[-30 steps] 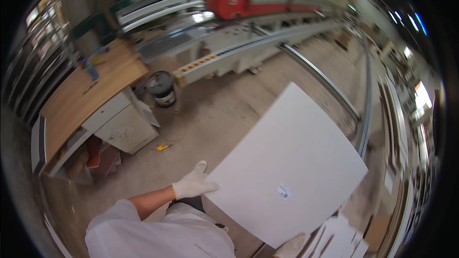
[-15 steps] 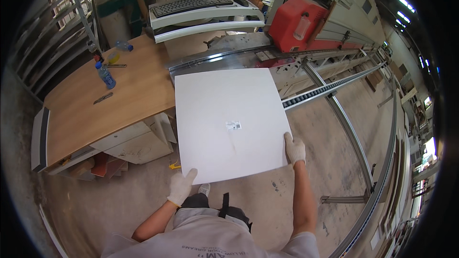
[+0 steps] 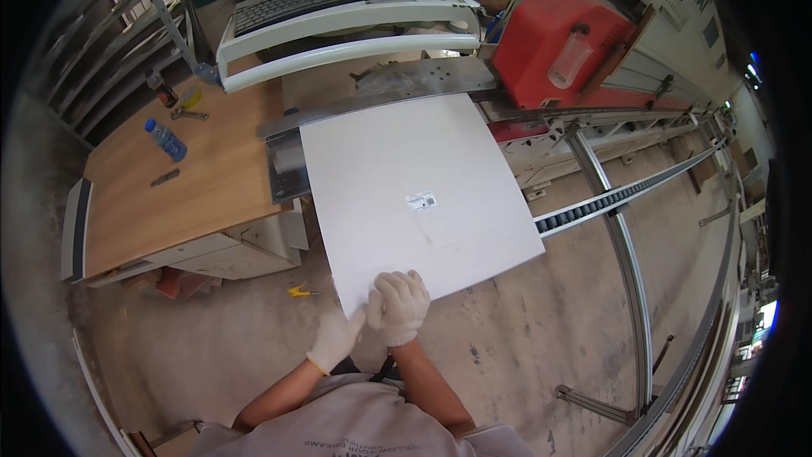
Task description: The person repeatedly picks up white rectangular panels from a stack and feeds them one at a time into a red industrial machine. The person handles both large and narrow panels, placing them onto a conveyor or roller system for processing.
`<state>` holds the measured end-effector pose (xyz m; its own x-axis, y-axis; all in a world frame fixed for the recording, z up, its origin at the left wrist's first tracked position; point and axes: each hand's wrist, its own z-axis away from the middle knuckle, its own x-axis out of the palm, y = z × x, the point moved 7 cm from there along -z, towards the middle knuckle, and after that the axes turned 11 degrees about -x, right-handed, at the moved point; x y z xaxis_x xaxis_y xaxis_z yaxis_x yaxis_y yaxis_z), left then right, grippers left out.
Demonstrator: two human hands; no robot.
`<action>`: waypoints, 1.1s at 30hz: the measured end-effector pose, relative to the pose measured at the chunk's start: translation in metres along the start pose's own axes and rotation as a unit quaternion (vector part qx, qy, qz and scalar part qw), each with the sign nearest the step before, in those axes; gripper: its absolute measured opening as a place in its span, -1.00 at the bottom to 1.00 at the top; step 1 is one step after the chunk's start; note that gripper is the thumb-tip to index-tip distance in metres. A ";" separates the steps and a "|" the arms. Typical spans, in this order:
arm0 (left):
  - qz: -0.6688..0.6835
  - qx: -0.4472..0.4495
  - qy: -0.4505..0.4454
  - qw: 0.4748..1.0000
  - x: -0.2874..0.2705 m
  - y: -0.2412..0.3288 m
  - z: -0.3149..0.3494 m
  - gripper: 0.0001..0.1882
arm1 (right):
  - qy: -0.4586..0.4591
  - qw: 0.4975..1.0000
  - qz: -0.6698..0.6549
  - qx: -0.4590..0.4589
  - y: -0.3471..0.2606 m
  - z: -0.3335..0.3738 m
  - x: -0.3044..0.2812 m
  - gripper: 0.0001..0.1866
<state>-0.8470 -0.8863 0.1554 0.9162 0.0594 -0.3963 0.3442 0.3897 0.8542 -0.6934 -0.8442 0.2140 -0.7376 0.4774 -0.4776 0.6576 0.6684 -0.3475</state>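
Note:
A square white panel (image 3: 397, 152) with a small printed label (image 3: 420, 200) lies with its far part on the machine's metal bed (image 3: 289, 171), and its near part juts out toward me. My left hand (image 3: 337, 337), in a pale work glove, grips the near left corner, thumb along the edge. Close beside it, my gloved right hand (image 3: 399, 306) is closed at the near edge, its fingers curled over the top face. What lies under the panel is hidden.
A red machine housing (image 3: 558, 46) stands beyond the panel's right side. Past the panel is a keyboard (image 3: 321, 4) on a white shelf. A wooden table (image 3: 203, 178) at left carries a blue bottle (image 3: 166, 140). A roller rail (image 3: 626, 195) extends right. A yellow tool (image 3: 300, 291) lies on the floor.
The panel has moved forward onto the metal bed. My right hand has left the panel's right edge and now holds the near edge next to my left hand.

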 end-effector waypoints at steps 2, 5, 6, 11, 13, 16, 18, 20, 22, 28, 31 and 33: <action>-0.195 0.077 -0.026 0.977 0.006 0.031 0.003 -0.66 | 0.008 0.999 -0.037 -0.014 0.019 -0.009 -0.009 -0.82; -0.396 0.083 -0.045 0.913 -0.002 0.063 -0.015 -0.65 | 0.000 0.999 -0.036 -0.023 0.045 -0.012 -0.024 -0.83; -0.451 0.161 0.016 0.878 -0.010 0.084 -0.026 -0.60 | -0.001 0.999 -0.029 -0.026 0.051 -0.011 -0.028 -0.83; -0.338 -0.061 0.090 0.935 0.001 0.095 -0.166 -0.29 | 0.006 0.998 -0.057 -0.026 0.092 -0.007 -0.043 -0.82; -0.177 -0.110 0.110 0.972 0.036 0.091 -0.188 -0.19 | 0.001 0.998 -0.052 -0.027 0.111 -0.010 -0.053 -0.83; -0.076 -0.164 0.097 0.979 0.078 0.097 -0.199 -0.16 | -0.006 0.999 -0.038 -0.018 0.144 -0.014 -0.071 -0.85; -0.023 -0.150 0.073 0.986 0.109 0.116 -0.200 -0.19 | -0.020 0.999 -0.033 -0.012 0.169 -0.015 -0.083 -0.84; 0.020 -0.144 0.076 0.986 0.134 0.136 -0.204 -0.23 | -0.010 0.999 -0.027 -0.025 0.191 -0.015 -0.095 -0.80; 0.047 -0.157 0.069 0.984 0.160 0.152 -0.207 -0.24 | 0.010 0.999 -0.029 -0.035 0.215 -0.016 -0.108 -0.77; 0.031 -0.133 0.063 0.989 0.227 0.175 -0.226 -0.17 | 0.024 0.997 -0.044 -0.056 0.276 -0.022 -0.143 -0.78; 0.023 -0.092 0.076 0.993 0.263 0.190 -0.237 -0.13 | 0.003 0.998 -0.032 -0.061 0.303 -0.025 -0.161 -0.79; -0.041 -0.115 0.061 0.991 0.283 0.201 -0.247 -0.10 | 0.050 0.996 0.023 -0.072 0.317 -0.027 -0.176 -0.79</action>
<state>-0.5696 -0.5642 0.1321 0.8510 0.1242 -0.5102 0.3473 0.5956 0.7243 -0.3593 -0.7003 0.2096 -0.7230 0.5598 -0.4049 0.6683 0.7152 -0.2046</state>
